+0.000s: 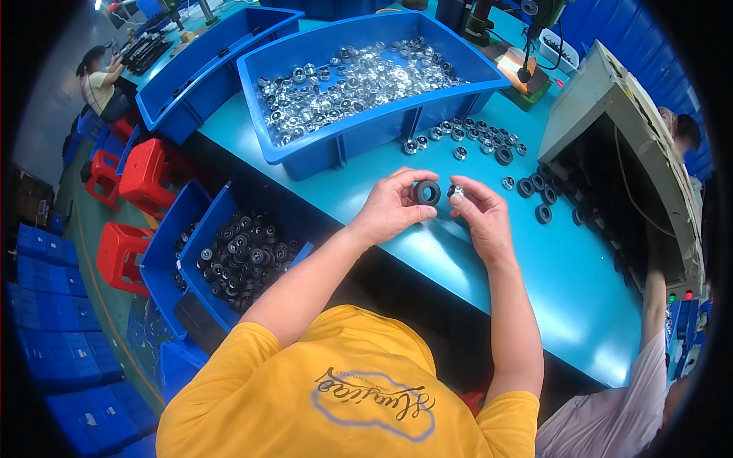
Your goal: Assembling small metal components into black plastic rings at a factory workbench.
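Above the turquoise surface [565, 305], the left hand [388, 208] pinches a black tyre-like ring [419, 192], its hole and axis turned roughly toward the viewer. Just beside it, apart, the right hand [486, 221] pinches a small shiny metal hub [456, 191]; its axis direction is unclear.

Left grip [388, 204] holds black ring [419, 191]

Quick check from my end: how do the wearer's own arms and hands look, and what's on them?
The left hand and right hand are ungloved, with no ring or watch visible. The forearms are bare below a short yellow left sleeve and matching right sleeve; no cables show on them.
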A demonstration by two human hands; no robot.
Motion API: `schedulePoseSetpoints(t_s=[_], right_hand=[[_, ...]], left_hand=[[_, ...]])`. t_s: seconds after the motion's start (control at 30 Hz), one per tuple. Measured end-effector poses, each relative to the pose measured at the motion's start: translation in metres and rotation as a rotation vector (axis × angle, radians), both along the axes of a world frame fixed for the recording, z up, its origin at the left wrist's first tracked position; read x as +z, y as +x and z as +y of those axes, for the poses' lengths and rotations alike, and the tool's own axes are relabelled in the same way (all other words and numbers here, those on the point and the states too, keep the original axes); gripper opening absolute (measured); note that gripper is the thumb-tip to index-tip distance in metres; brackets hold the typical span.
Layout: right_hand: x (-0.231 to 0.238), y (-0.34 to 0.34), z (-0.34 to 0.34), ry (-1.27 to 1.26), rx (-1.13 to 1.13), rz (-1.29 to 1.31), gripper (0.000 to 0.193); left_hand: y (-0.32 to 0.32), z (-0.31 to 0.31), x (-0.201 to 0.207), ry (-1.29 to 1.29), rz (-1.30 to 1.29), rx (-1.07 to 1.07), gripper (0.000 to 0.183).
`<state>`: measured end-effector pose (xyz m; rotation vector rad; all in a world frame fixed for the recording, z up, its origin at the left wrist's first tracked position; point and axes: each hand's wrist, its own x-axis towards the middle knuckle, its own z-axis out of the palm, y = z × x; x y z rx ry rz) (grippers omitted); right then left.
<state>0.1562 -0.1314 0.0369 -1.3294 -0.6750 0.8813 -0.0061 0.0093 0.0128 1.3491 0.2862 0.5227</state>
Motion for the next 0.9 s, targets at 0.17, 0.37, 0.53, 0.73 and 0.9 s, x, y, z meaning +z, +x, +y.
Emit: schedulePoseSetpoints(t_s=[0.17,0.37,0.53,0.73,0.9], right_hand=[[0.000,-0.011,0.003,0.110,0.026,-0.014,0.038],[-0.004,-0.007,0.001,0.056,0.097,-0.056,0.037],[-0.006,-0.005,0.003,0.058,0.119,-0.074,0.037],[-0.004,-0.007,0.002,0.058,0.111,-0.082,0.036],[-0.006,-0.006,0.002,0.018,0.086,-0.159,0.035]], left_hand=[[0.000,-0.001,-0.001,-0.070,-0.018,-0.037,0.055],[0.000,-0.002,0.000,-0.068,-0.046,-0.035,0.055],[0.000,-0.002,0.000,-0.061,-0.041,-0.029,0.055],[0.000,-0.002,-0.002,-0.028,-0.021,-0.038,0.056],[0.000,0.000,-0.008,-0.027,-0.008,-0.070,0.060]])
